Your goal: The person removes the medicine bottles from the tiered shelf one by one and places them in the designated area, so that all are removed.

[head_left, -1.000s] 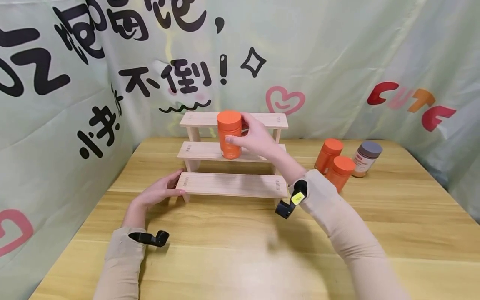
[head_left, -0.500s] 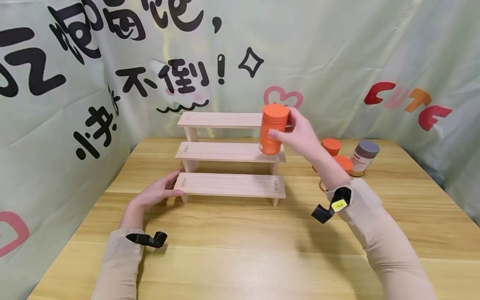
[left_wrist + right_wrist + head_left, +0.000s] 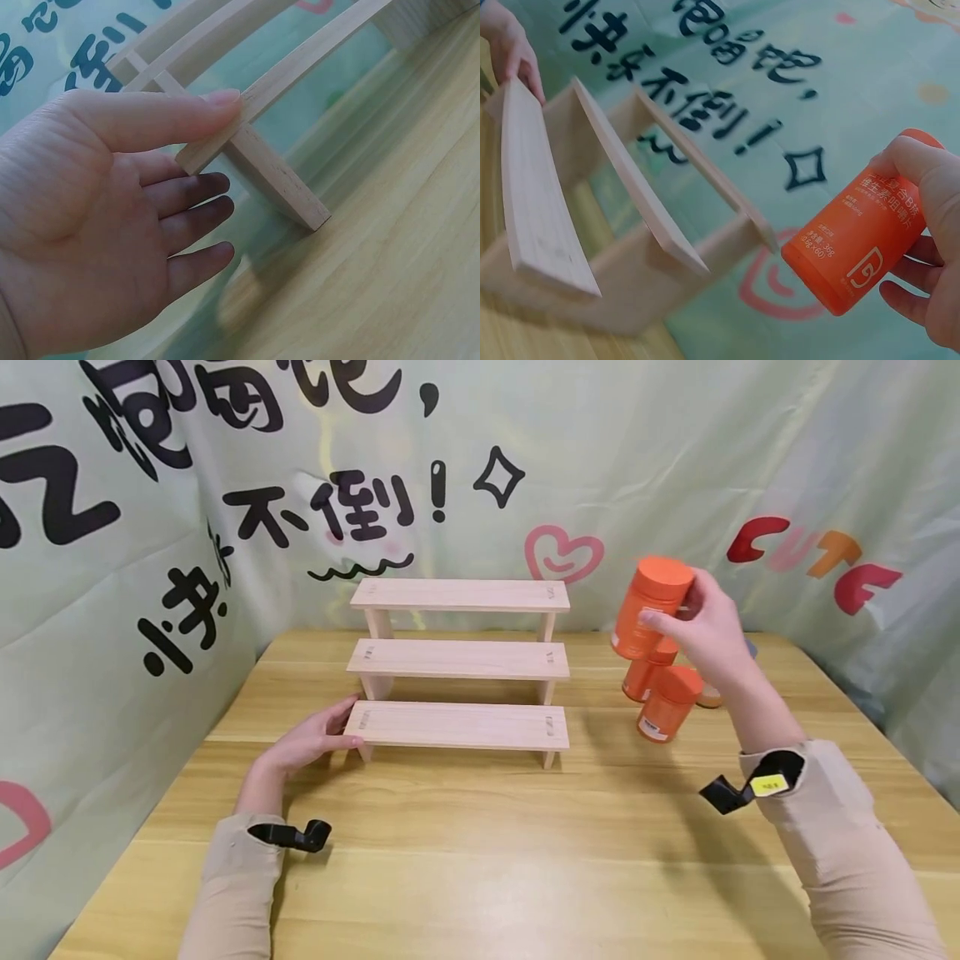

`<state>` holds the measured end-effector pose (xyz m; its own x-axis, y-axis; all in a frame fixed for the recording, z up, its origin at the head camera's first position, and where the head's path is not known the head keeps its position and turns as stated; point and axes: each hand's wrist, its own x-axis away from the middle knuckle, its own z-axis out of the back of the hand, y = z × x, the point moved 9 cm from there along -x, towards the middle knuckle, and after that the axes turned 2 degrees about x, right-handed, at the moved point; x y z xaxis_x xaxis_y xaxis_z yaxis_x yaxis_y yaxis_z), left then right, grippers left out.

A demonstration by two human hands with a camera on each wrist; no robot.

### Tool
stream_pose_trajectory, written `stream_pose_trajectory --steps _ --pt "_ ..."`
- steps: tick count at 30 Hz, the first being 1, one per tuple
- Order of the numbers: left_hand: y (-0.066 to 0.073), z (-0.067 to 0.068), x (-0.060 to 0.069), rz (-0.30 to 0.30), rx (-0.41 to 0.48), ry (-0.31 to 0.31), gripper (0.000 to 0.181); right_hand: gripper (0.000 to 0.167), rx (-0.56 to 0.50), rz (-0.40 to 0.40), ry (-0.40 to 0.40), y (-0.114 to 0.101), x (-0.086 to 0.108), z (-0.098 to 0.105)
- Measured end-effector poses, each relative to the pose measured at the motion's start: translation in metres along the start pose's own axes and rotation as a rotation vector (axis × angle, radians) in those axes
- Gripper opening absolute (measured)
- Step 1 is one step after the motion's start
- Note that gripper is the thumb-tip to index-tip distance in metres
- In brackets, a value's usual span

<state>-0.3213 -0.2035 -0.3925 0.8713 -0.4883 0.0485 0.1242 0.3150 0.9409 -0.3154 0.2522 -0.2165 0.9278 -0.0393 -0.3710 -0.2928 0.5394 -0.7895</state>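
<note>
My right hand (image 3: pixel 711 631) grips an orange supplement bottle (image 3: pixel 649 614) by its side, thumb in front. The bottle is held tilted in the air, right of the three-tier wooden shelf (image 3: pixel 457 725). White print shows on the bottle (image 3: pixel 855 236) in the right wrist view. My left hand (image 3: pixel 315 741) pinches the left end of the lowest board; in the left wrist view its thumb (image 3: pixel 187 116) lies on top and a finger passes under the wood. Two more orange bottles, a front one (image 3: pixel 670 706) and a rear one (image 3: pixel 643 679), stand beneath the held bottle.
A bottle with a grey-purple lid (image 3: pixel 751 648) stands behind my right wrist, mostly hidden. The wood-grain table (image 3: pixel 465 852) ends at a printed cloth backdrop (image 3: pixel 660 468) at the back, and the cloth also runs along the left side.
My right hand has carried the orange bottle from in front of the shelf's upper tiers to the right, and it now tilts. The left hand stays on the lowest board.
</note>
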Motion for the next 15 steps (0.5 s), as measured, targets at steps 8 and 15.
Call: stream_pose_trajectory --steps 8,15 --pt "0.001 -0.001 0.002 0.001 0.004 -0.001 0.084 0.057 0.058 -0.063 0.127 0.035 0.017 0.05" --pt "-0.001 -0.001 0.001 0.005 0.021 -0.003 0.084 0.06 0.1 -0.171 0.171 0.074 0.032 0.08"
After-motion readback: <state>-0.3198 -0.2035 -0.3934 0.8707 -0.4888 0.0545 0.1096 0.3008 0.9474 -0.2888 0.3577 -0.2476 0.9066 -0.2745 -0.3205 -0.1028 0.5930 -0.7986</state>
